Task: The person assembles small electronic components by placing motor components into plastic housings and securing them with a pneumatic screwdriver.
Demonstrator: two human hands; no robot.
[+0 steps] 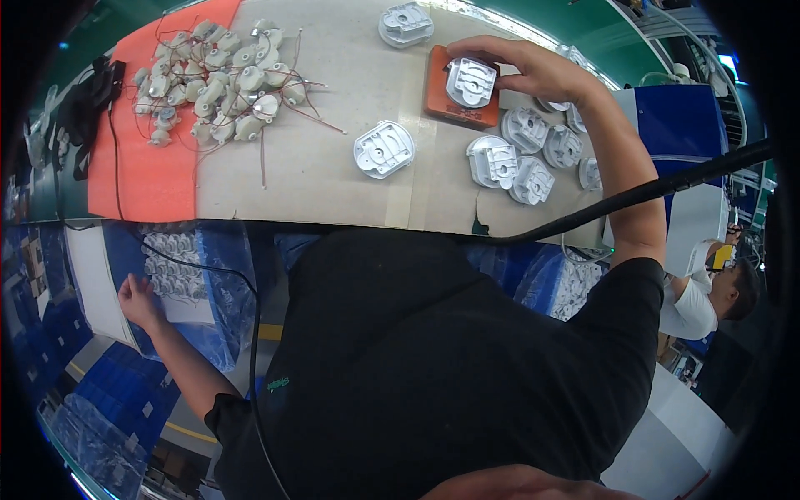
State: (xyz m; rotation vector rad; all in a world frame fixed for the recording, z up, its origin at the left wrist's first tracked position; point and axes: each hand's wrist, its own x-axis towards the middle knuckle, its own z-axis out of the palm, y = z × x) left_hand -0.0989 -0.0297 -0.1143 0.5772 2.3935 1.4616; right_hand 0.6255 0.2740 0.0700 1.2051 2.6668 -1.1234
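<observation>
My right hand (542,68) reaches over an orange block (464,116) on the table. Its fingers curve round the far side of a white plastic housing (471,83) seated on the block, and the thumb lies at the housing's right side. Down at the left, my left hand (138,300) is off the table beside an open blue box (218,321), its fingers loosely bent and apart with nothing visible in them. Inside that box sit rows of small whitish parts (175,265). Another white housing (384,150) lies left of the block.
Several white housings (525,130) cluster right of the block; one housing (406,24) lies at the far edge. Small motors with red wires (221,79) are heaped by an orange-red sheet (108,179). A black hose (633,198) crosses at right. Beyond it sits another person (708,300).
</observation>
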